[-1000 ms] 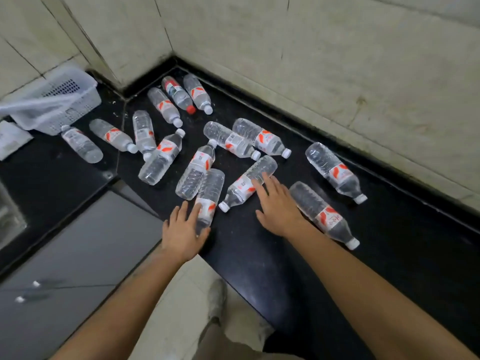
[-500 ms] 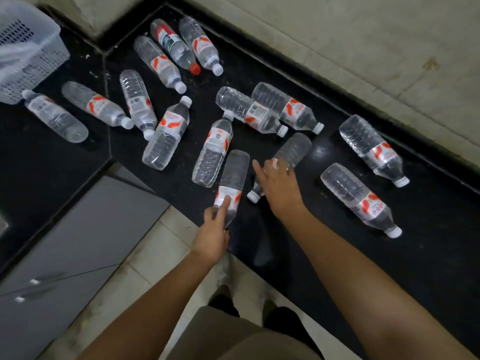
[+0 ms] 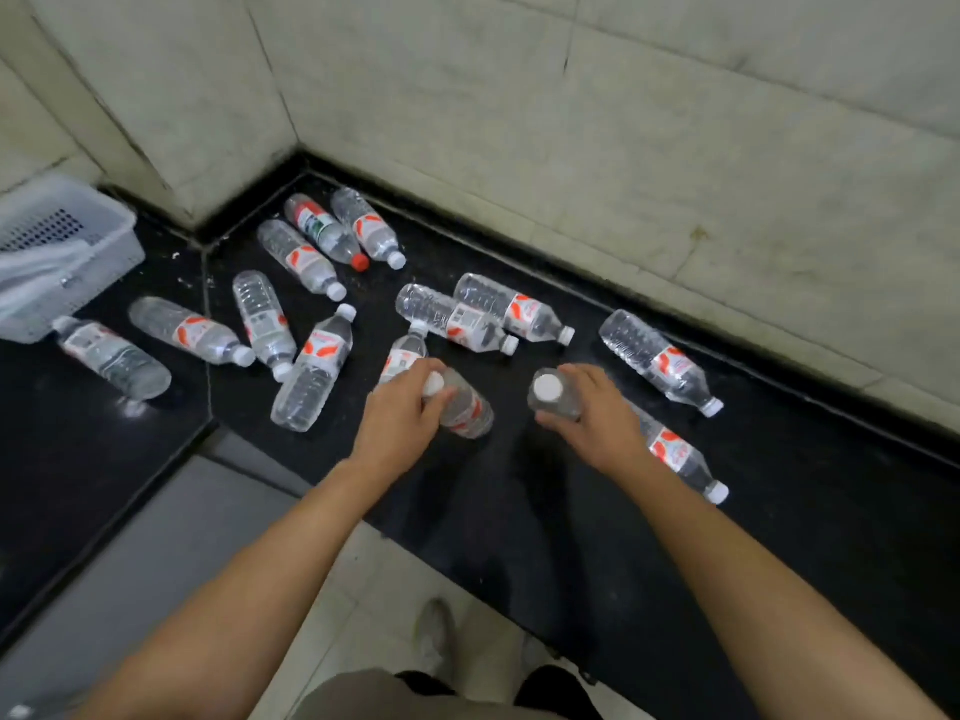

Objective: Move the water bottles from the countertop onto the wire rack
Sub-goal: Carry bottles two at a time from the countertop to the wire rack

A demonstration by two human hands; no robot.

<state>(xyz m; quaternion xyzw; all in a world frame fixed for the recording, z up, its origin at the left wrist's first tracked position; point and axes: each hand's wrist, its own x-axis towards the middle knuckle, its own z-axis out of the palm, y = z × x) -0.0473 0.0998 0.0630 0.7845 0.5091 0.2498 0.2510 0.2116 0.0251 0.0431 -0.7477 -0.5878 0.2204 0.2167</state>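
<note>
Bare forearms (image 3: 270,579), khaki shorts (image 3: 415,699), pale shoes (image 3: 435,636)

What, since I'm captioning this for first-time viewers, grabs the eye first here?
Mid-frame, the left hand grips a tilted bottle and the right hand a cap-up bottle, its cap toward the camera. Around them other bottles lie scattered on the black countertop, with a red-capped bottle near the wall corner.

left hand (image 3: 400,415) gripping tilted bottle (image 3: 467,413) | right hand (image 3: 602,415) holding cap-up bottle (image 3: 551,393) | other bottles (image 3: 660,361) lying on black desk (image 3: 779,517)
</note>
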